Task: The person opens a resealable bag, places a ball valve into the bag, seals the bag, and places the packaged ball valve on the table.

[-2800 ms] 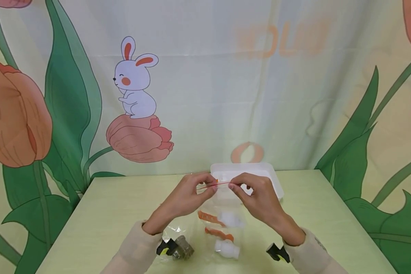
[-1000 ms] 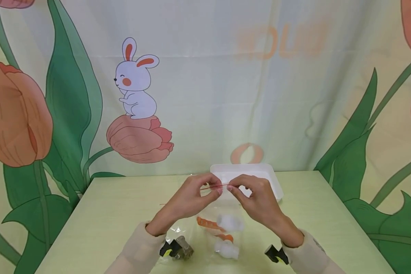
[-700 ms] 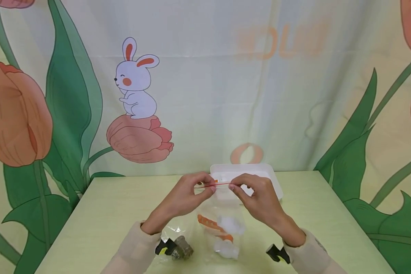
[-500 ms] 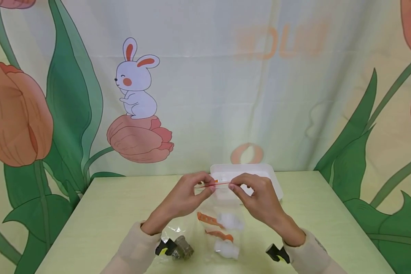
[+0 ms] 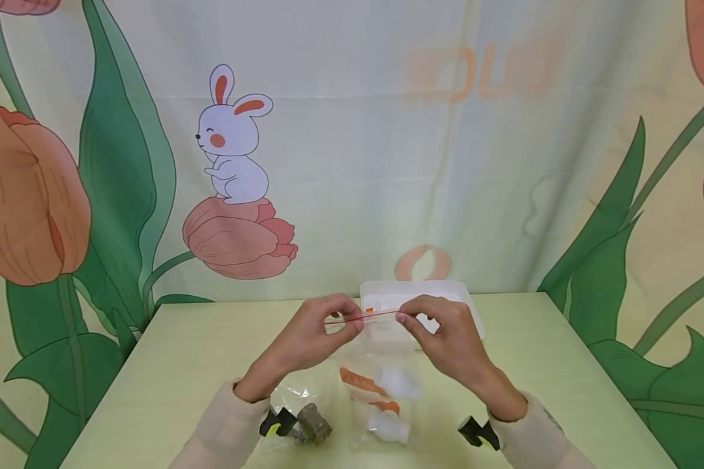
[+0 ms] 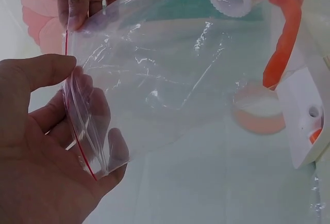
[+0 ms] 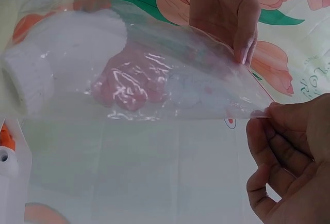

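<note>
A clear zip bag [image 6: 154, 95] with a red seal line [image 5: 381, 314] hangs between the two hands above the table. My left hand [image 5: 313, 331] pinches the seal, thumb in front and fingers behind the film. At the other end of the seal, my right hand [image 5: 448, 332] pinches the bag's corner between thumb and index finger. Inside the bag lie white plastic pieces [image 5: 389, 427] with ribbed necks, and orange strips [image 6: 289, 33]. The right wrist view shows one large white piece [image 7: 77, 53] through the film.
Behind the hands stands a white tray [image 5: 475, 319], with a small white-and-orange part [image 5: 369, 309] in it. Another clear bag with grey-brown pieces [image 5: 315, 423] lies front left on the table [image 5: 199, 352]. A printed curtain [image 5: 340, 163] hangs at the back.
From close together a second ago, the hands have spread apart along the seal: the left moved left, the right slightly right. More of the red line shows between them. Both still pinch the bag.
</note>
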`<state>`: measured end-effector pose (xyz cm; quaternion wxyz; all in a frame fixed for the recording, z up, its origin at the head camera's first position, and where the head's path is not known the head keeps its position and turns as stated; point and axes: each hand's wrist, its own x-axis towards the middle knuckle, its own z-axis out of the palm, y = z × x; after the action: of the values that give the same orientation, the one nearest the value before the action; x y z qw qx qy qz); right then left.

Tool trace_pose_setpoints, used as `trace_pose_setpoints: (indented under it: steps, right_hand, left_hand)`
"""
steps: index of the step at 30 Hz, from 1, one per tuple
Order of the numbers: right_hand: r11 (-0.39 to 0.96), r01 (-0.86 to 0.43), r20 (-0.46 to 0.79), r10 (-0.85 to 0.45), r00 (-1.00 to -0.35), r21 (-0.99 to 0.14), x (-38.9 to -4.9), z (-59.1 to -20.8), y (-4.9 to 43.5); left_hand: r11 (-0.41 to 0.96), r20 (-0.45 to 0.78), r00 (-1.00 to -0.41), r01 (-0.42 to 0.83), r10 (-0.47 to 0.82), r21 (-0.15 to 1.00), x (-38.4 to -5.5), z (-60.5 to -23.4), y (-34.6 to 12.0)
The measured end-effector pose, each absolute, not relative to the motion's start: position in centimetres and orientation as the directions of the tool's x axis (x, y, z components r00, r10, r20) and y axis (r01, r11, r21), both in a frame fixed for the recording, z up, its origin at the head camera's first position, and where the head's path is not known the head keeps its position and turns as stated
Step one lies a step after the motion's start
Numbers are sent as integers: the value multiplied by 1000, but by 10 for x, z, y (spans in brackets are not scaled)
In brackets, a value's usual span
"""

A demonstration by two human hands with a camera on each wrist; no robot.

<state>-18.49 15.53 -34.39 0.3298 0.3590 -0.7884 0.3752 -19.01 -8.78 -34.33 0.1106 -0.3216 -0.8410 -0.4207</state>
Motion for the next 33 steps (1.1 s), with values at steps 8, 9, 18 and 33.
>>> trace_pose_setpoints:
  steps: [8, 9, 18, 33]
  right_hand:
    - [454, -821, 795, -322, -514, -347, -185, -344, 155]
    - [456, -820, 795, -321, -515, -347, -185, -344, 155]
    - [462, -821, 809, -304, -502, -336, -184, -342, 157]
    - [452, -835, 828, -299, -474, -315, -186, -341, 157]
  left_hand:
    - [413, 514, -719, 692, 468, 592, -190, -344, -88]
    - [414, 515, -717, 694, 470, 589, -190, -344, -88]
    - [453, 478, -763, 644, 435, 616, -189, -344, -93]
    - [459, 485, -767, 641, 421, 615, -188, -346, -97]
